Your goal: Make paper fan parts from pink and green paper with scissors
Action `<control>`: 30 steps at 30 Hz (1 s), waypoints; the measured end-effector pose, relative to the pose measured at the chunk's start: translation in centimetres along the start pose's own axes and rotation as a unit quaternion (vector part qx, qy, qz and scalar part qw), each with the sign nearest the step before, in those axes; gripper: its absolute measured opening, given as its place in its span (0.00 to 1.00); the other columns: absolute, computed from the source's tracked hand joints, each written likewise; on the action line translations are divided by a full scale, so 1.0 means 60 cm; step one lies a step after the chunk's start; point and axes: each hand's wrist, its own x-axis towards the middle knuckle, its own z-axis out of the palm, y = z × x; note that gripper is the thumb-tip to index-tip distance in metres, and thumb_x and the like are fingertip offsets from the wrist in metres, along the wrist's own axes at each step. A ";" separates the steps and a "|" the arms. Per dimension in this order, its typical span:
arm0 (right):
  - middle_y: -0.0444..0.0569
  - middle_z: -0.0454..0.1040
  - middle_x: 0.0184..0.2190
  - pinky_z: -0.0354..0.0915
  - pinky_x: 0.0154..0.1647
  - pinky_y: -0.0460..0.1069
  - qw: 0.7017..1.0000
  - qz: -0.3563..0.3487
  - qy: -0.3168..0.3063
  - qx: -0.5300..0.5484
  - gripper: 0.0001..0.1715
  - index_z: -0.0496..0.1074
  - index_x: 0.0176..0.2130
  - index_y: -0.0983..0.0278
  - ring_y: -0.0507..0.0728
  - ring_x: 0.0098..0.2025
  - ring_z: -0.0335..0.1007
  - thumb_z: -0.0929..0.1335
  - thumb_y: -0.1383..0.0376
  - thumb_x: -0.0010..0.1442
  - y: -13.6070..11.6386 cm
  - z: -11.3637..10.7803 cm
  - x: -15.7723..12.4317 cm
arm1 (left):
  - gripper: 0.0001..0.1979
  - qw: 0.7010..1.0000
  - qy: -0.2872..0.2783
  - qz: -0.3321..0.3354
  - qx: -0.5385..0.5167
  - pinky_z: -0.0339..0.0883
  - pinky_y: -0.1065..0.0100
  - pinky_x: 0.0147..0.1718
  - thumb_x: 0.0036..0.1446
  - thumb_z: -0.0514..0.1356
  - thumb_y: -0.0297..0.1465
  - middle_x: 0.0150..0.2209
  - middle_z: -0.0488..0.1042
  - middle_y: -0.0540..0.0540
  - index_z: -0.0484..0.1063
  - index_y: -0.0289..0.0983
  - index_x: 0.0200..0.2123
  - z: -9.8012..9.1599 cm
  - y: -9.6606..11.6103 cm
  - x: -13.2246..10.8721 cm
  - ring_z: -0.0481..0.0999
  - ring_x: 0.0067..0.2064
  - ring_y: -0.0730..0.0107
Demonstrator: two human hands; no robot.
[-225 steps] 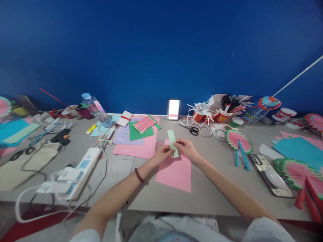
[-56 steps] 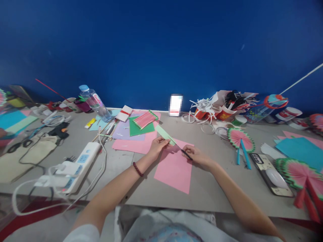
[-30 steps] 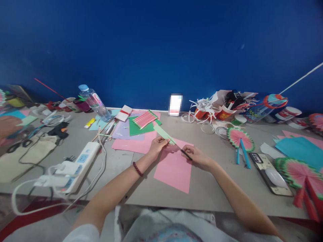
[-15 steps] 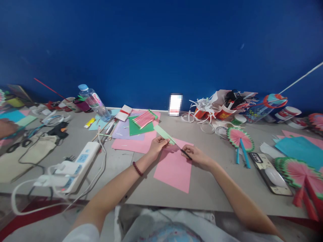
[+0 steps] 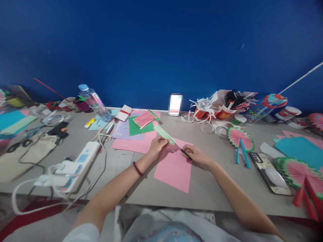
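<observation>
My left hand (image 5: 159,145) pinches a light green paper strip (image 5: 163,132) between thumb and fingers, over the table. In my right hand (image 5: 195,155) is a pair of black-handled scissors (image 5: 186,154); its thin blades point up and left at the strip's lower right end. How far the blades are parted is too small to tell. Beneath both hands lies a pink paper sheet (image 5: 174,170), flat on the table. Beyond my left hand, a pleated pink paper piece with green edges (image 5: 145,119) rests on a green sheet (image 5: 135,127).
A white power strip (image 5: 82,164) with plugs and cables lies left. Behind it leans a plastic bottle (image 5: 94,102). Cups with paper strips (image 5: 203,109) stand at the back right. Pink paper fans (image 5: 241,138) and a phone (image 5: 264,171) with a white mouse (image 5: 275,177) are at right.
Another person's hand at the far left edge has gone out of view, baring the blue and green papers there. My two hands, the strip and the scissors have hardly moved.
</observation>
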 end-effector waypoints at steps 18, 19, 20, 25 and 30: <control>0.39 0.58 0.24 0.54 0.26 0.44 1.000 0.002 0.005 0.002 0.24 0.66 0.31 0.62 0.48 0.26 0.53 0.71 0.45 0.50 -0.005 0.001 -0.002 | 0.18 1.000 -0.009 0.005 -0.009 0.72 0.65 0.33 0.40 0.70 0.39 0.24 0.77 0.45 0.71 0.33 0.28 -0.004 -0.004 0.002 0.79 0.30 0.65; 0.40 0.58 0.24 0.54 0.26 0.44 1.000 0.001 0.006 0.002 0.24 0.66 0.31 0.62 0.48 0.26 0.53 0.71 0.45 0.49 -0.004 0.001 -0.002 | 0.18 1.000 -0.009 0.003 -0.007 0.72 0.65 0.33 0.40 0.70 0.39 0.24 0.77 0.45 0.71 0.33 0.28 -0.004 -0.004 0.002 0.79 0.30 0.64; 0.40 0.58 0.24 0.54 0.26 0.44 1.000 0.000 0.006 0.001 0.24 0.66 0.31 0.62 0.48 0.26 0.54 0.71 0.45 0.49 -0.004 0.001 -0.001 | 0.18 1.000 -0.008 0.002 -0.006 0.72 0.65 0.33 0.40 0.70 0.40 0.24 0.77 0.45 0.71 0.33 0.28 -0.004 -0.003 0.002 0.79 0.30 0.64; 0.39 0.57 0.24 0.54 0.26 0.44 1.000 -0.003 0.016 0.002 0.23 0.65 0.30 0.62 0.48 0.26 0.53 0.71 0.46 0.50 -0.001 0.002 0.001 | 0.18 1.000 -0.005 0.002 -0.020 0.72 0.65 0.32 0.40 0.70 0.40 0.23 0.77 0.45 0.69 0.34 0.25 -0.004 -0.004 0.002 0.79 0.31 0.63; 0.38 0.57 0.23 0.54 0.26 0.44 1.000 0.000 0.009 0.005 0.22 0.65 0.30 0.62 0.48 0.25 0.52 0.71 0.47 0.51 -0.003 0.002 0.000 | 0.19 1.000 -0.007 0.002 -0.018 0.72 0.65 0.33 0.39 0.71 0.41 0.22 0.77 0.46 0.69 0.34 0.26 -0.003 -0.003 0.001 0.79 0.30 0.63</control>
